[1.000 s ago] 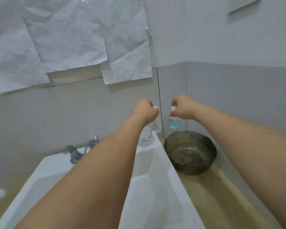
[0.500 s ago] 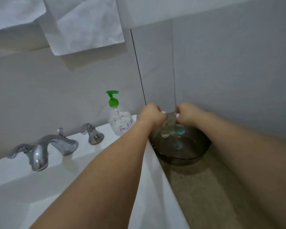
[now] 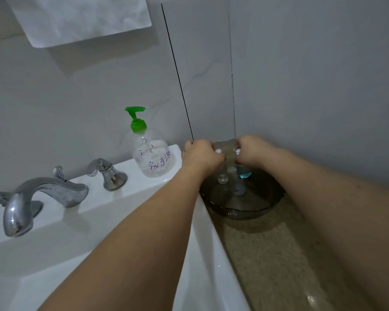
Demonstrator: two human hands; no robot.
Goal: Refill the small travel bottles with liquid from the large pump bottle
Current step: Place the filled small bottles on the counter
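My left hand (image 3: 201,154) grips the top of a small clear travel bottle (image 3: 222,175) and holds it low inside a dark glass bowl (image 3: 245,212). Beside it, my right hand (image 3: 253,151) grips the top of a second small bottle with blue liquid (image 3: 244,172) over the same bowl. Whether either bottle touches the bowl's floor I cannot tell. The large clear pump bottle (image 3: 152,158) with a green pump and purple writing stands untouched on the sink's back ledge, left of my left hand.
A white sink (image 3: 121,221) fills the lower left, with a chrome faucet (image 3: 32,198) and a chrome handle (image 3: 108,173) on its ledge. The bowl stands in the wall corner on a beige counter (image 3: 267,265). White paper (image 3: 81,16) hangs on the wall above.
Both hands came down from chest height against the wall and lowered the two small bottles into the glass bowl. The view dropped and shifted, bringing the pump bottle and faucet into sight.
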